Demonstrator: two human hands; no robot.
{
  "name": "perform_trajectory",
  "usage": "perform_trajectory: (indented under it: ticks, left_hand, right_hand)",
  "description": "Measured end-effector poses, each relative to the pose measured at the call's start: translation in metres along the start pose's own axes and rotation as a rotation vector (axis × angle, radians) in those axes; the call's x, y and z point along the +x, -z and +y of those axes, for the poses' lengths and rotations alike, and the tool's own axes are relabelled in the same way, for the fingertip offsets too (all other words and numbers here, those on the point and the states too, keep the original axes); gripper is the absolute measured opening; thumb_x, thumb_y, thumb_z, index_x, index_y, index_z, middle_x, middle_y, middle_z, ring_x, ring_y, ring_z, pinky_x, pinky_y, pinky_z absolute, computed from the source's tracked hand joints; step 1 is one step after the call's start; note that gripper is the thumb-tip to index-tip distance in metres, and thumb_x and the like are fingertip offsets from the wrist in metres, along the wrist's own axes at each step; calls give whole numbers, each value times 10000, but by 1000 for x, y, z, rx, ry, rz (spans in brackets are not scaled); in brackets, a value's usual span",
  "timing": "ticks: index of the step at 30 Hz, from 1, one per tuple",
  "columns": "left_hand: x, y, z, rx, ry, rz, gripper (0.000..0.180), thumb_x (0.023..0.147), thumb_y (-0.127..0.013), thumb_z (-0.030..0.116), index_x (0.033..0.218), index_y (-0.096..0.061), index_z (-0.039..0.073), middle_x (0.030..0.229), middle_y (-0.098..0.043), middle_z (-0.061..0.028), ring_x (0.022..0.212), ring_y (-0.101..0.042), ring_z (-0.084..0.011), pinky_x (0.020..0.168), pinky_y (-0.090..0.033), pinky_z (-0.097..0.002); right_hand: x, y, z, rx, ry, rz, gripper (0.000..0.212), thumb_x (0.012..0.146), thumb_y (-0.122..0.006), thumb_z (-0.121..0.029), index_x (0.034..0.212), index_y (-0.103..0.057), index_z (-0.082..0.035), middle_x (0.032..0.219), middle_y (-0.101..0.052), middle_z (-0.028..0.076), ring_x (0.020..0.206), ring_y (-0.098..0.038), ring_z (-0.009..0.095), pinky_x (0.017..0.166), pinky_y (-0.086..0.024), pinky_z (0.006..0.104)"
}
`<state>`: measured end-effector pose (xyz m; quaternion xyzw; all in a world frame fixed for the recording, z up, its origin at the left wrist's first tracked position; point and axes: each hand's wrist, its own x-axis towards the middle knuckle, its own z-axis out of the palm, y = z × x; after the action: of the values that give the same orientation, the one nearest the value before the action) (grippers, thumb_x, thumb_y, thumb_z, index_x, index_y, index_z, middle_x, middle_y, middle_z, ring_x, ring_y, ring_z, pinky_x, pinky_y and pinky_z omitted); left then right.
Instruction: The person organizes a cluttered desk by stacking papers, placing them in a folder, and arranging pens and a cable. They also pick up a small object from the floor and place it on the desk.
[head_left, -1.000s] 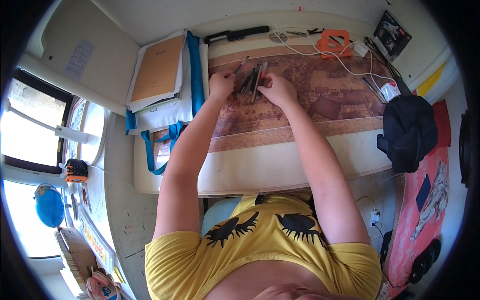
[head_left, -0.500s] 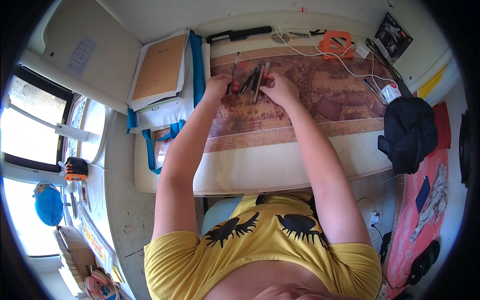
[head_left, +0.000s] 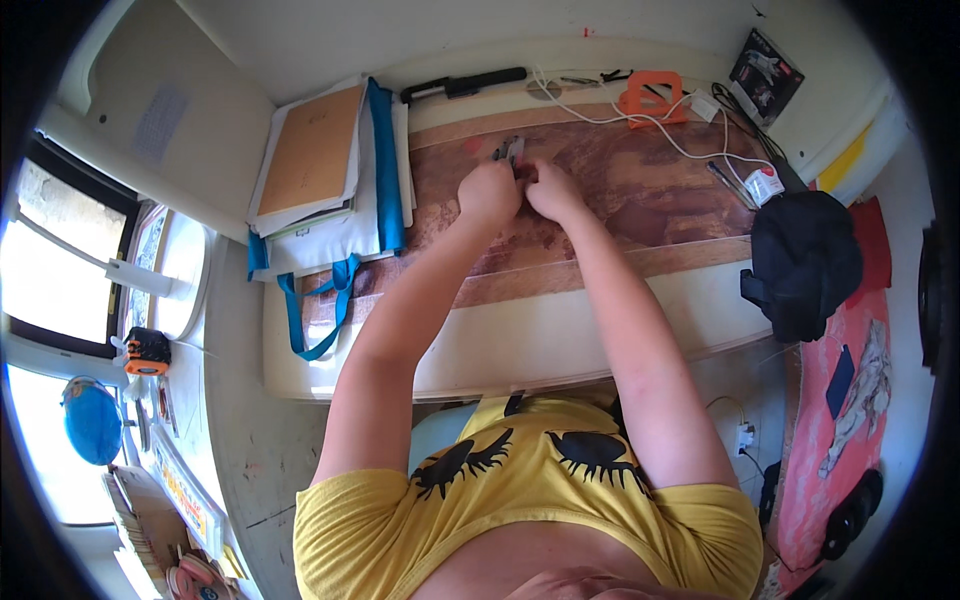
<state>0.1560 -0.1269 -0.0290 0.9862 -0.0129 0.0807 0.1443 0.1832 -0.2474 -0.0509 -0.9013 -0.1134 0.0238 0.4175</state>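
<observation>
Left hand (head_left: 489, 190) and right hand (head_left: 553, 191) curl fingers at slim, dark-and-grey pens (head_left: 511, 151); hold unclear. Light, even pressure should align them.

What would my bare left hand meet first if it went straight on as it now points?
Probably the bundle of slim, dark and grey pens just beyond the left hand; depth and contact are unclear.

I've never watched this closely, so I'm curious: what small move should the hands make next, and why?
Perhaps bring the left hand and right hand slightly closer, gathering the pens: the hands are close together at the cluster, and the pens' far ends show just beyond them, over the brown mat.
</observation>
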Motion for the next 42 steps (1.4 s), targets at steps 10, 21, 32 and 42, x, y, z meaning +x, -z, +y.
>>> perform_trajectory:
  ticks: [10, 21, 32, 42]
  left_hand:
    - [-66, 24, 11, -193, -537, 168, 402, 685, -658, 152, 1063, -556, 61, 1075, -534, -134, 947, -540, -324, 795, -458, -392]
    - [-113, -3, 32, -202, -649, -1, 407, 712, -628, 145, 1094, -538, 36, 1171, -490, -165, 1093, -465, -344, 934, -371, -437]
    - [-113, -3, 37, -184, -654, 28, 392, 707, -619, 117, 1084, -540, 45, 1149, -505, -155, 1044, -485, -348, 909, -383, -431]
    - [-113, -5, 42, -175, -653, 21, 387, 710, -605, 142, 1083, -550, 57, 1157, -503, -135, 1064, -477, -322, 913, -375, -422]
  right_hand:
    - [-15, 10, 30, 80, 213, -105, 493, 712, -613, -164, 1176, -481, -61, 1100, -546, 181, 1014, -535, 325, 852, -430, 378]
    - [-232, 248, 90, -1118, -353, 526, 1007, 484, -819, -214, 1350, -307, -172, 1405, -239, 143, 1293, -228, 364, 1009, -214, 563]
    - [-254, 282, 209, -827, -100, 739, 497, 586, -584, 40, 1074, -532, -37, 1108, -532, 129, 1068, -468, 330, 928, -377, 402]
    - [-264, 426, 219, 915, 16, 1558, 308, 905, -372, -117, 1170, -482, -7, 1121, -551, 139, 973, -570, 292, 885, -454, 424]
